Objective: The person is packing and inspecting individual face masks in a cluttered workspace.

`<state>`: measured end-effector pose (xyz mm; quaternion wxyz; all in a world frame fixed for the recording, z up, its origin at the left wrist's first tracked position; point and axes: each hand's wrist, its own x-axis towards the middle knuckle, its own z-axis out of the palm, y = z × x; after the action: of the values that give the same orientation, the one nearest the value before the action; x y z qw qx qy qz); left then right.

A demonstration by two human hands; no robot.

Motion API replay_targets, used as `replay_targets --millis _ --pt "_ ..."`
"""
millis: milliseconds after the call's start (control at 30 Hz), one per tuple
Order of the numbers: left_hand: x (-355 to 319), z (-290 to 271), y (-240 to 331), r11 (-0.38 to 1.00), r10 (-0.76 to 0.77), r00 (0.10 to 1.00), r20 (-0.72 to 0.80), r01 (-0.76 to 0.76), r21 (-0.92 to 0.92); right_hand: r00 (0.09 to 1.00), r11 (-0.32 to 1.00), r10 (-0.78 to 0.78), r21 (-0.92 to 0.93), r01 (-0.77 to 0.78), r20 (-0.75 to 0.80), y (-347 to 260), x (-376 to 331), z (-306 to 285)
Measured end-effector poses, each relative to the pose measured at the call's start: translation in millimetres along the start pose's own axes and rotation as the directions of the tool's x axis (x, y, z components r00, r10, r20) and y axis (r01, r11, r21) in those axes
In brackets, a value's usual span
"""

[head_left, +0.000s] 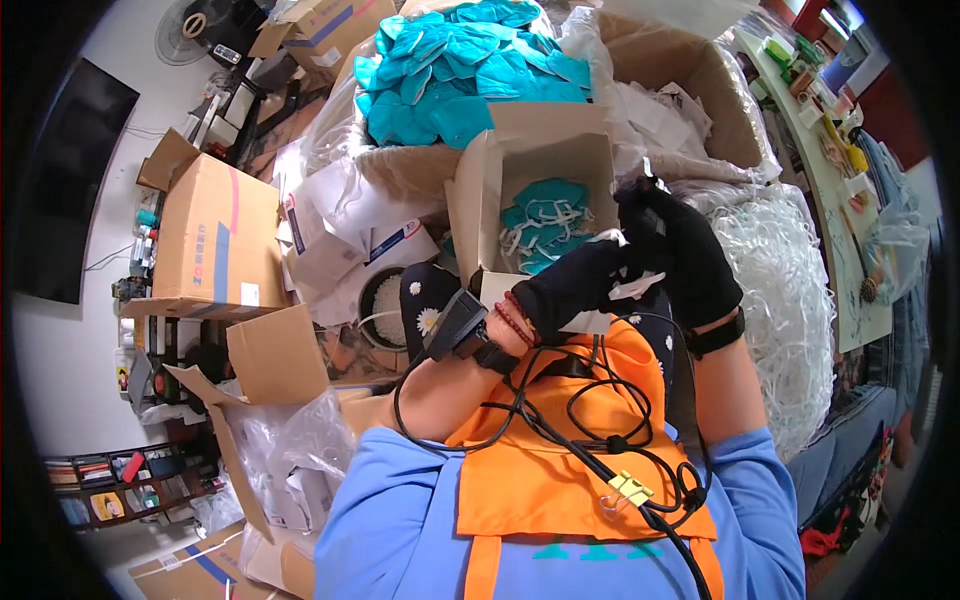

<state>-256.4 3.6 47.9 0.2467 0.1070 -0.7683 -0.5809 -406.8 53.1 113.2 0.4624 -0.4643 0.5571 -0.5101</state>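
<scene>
Together, both gloved hands (640,265) pinch a white strap (636,288) between them.

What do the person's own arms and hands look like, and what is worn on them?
Both hands wear black gloves: left hand, right hand. The left wrist carries a black device with a black cable, plus red bead bracelets. The right wrist has a black band. Blue sleeves cover the upper arms.

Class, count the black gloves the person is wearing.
2: the left glove and the right glove, both raised over the small open box of teal masks.
</scene>
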Motion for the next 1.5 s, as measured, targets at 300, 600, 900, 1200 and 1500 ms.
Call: replay_targets --millis 300,600,900,1200,1500 --pt "-9.2 1.1 25.0 0.999 -0.033 0.997 0.072 0.033 0.009 0.994 0.905 -0.011 0.424 -0.038 0.112 31.8 13.0 -32.3" --pt "-24.6 15.1 10.7 0.878 -0.284 0.946 0.158 0.323 -0.353 0.969 0.703 0.136 0.668 -0.243 0.208 16.5 9.9 -27.4" --pt "-21.5 11.3 1.5 0.928 0.086 0.992 0.091 -0.113 0.354 0.95 0.666 -0.04 0.717 -0.205 0.31 13.6 10.1 -23.2" --pt "-28.9 9.4 -1.7 0.855 0.206 0.978 -0.021 -0.17 0.489 0.922 0.939 -0.327 -0.185 0.291 -0.206 67.3 24.4 -76.5" --pt "-39.6 3.0 -9.5 0.838 0.044 0.994 0.1 -0.092 0.538 0.956 0.961 -0.273 -0.077 0.266 -0.105 48.6 15.2 -71.9"
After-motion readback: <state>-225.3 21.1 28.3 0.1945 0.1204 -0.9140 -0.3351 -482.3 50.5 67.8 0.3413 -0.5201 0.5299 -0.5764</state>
